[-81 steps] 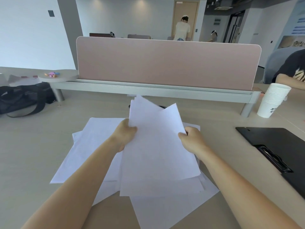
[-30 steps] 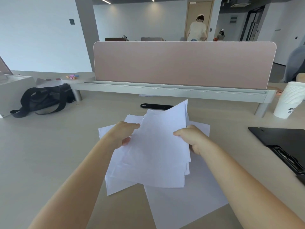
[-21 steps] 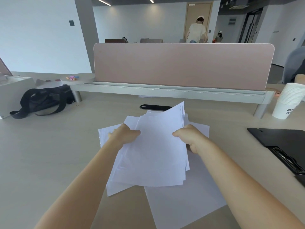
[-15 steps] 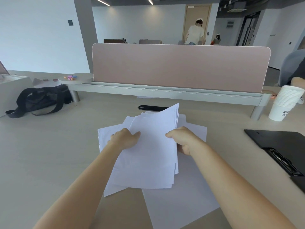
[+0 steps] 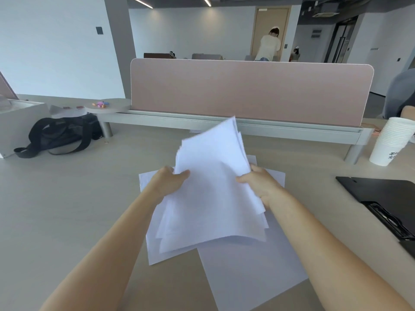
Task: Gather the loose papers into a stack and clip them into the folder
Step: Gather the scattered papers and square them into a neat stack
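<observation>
Most sheets sit in an uneven bundle (image 5: 213, 187), left hand (image 5: 167, 184) and right hand (image 5: 261, 186) each clamped on a side edge; a few loose papers (image 5: 247, 270) lie flat beneath; folder (image 5: 381, 194) open, well right of right hand; squaring and clipping not yet done

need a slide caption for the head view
Both hands, left and right, lift a paper stack above loose sheets; black folder waits right.

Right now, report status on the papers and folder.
Left hand and right hand both grip the paper stack, edges uneven. Loose sheets remain on desk. Folder open at right, unloaded. Nothing between.
</observation>
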